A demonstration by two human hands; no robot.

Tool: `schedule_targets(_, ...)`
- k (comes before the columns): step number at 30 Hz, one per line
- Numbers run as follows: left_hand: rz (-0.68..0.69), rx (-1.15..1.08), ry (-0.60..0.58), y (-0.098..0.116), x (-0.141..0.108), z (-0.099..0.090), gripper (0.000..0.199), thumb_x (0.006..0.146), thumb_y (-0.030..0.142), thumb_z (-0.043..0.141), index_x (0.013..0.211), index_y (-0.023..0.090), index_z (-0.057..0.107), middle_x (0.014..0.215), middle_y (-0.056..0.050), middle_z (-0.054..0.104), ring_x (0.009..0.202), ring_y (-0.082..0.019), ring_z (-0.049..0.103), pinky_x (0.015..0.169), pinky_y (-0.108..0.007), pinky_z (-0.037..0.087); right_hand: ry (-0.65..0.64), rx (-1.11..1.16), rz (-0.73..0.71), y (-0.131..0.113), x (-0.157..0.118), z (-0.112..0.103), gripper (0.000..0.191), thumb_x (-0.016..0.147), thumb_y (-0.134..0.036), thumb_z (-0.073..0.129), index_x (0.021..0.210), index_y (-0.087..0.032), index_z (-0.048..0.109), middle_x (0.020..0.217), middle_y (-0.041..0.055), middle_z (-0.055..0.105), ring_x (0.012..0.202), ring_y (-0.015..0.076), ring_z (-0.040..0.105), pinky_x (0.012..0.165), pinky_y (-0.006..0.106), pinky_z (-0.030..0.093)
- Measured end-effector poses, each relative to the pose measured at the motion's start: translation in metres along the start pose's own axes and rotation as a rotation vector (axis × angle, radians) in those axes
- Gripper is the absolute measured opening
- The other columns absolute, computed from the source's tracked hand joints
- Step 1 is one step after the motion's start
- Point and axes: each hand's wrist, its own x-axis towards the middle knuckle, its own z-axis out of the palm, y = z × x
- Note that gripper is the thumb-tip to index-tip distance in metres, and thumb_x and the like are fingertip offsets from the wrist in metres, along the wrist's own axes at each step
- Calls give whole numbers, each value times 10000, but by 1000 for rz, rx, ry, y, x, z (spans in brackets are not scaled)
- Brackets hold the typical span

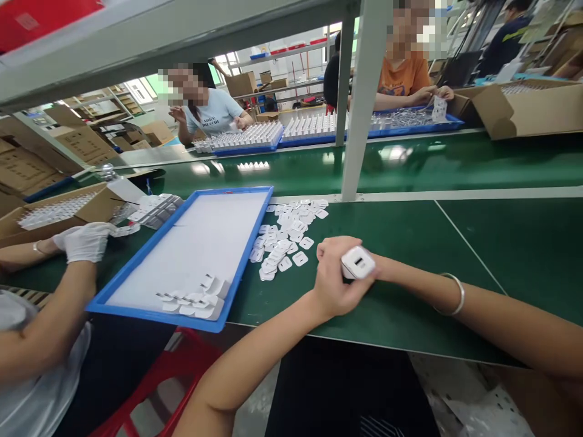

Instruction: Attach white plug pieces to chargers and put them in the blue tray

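My left hand (331, 285) is closed round a white USB charger (358, 263), its end face with one dark slot turned up toward me. My right hand (376, 267) comes in from the right and meets the charger from behind; its fingers are mostly hidden by the charger and my left hand. Just left of my hands, a loose pile of flat white plates with slots (285, 237) lies on the green table. Beyond the pile is a blue-rimmed tray (237, 288), and several white chargers with prongs up (195, 303) stand in its near corner.
At left, a co-worker's white-gloved hand (86, 241) is beside an open carton of white parts (59, 209). A grey upright post (357, 121) rises at the table's back edge. Across the green belt (410, 155), people sit behind blue trays.
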Motion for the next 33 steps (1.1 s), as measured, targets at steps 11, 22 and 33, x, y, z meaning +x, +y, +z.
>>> schedule_targets(11,-282,-57,-403,0,5,-3,375,930,371,597,1261,231,489,1079,-82,551,908,-207,547,788,-357,477,351,293,300,-8,-89,-56,445,899,-417,627,1260,-157,644,752,-19,535,586,104,452,517,259,371)
schedule_targets(22,-315,-185,-484,-10,6,-3,327,983,410,470,1245,221,513,1060,-82,532,885,-205,511,779,-367,456,409,529,177,-47,-99,-57,143,750,-266,818,862,-211,748,730,3,675,554,107,558,510,260,466)
schedule_targets(33,-271,-237,-535,-8,5,-2,330,990,383,471,1278,226,510,1052,-87,581,967,-235,573,873,-431,483,371,540,206,-49,-98,-42,96,731,-224,801,803,-241,739,761,2,619,555,115,550,494,283,481)
